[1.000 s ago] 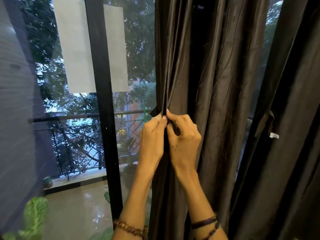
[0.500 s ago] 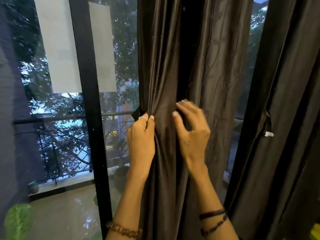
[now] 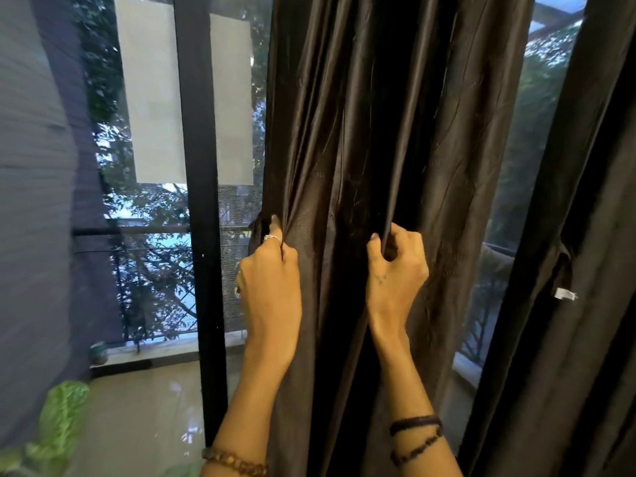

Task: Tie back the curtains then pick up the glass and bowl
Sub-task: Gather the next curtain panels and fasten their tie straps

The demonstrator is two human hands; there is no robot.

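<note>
A dark brown curtain (image 3: 378, 132) hangs in folds down the middle of the view. My left hand (image 3: 270, 287) pinches its left edge together with a dark strip of fabric, the tie-back (image 3: 256, 232), that sticks out beside my fingers. My right hand (image 3: 395, 270) is closed on a fold of the same curtain, about a hand's width to the right. A second dark curtain (image 3: 564, 304) hangs at the right, bunched by a tie-back (image 3: 564, 270) with a white tag. No glass or bowl is in view.
A black window frame post (image 3: 203, 201) stands just left of the curtain. Behind the glass are a balcony railing (image 3: 144, 235), trees and a wet floor. Green leaves (image 3: 58, 421) show at the bottom left. A grey wall (image 3: 38, 201) fills the left side.
My hands were together at the curtain's left edge. My right hand has moved to the right and closed on a fold, spreading the fabric between both hands. The view shifted slightly.
</note>
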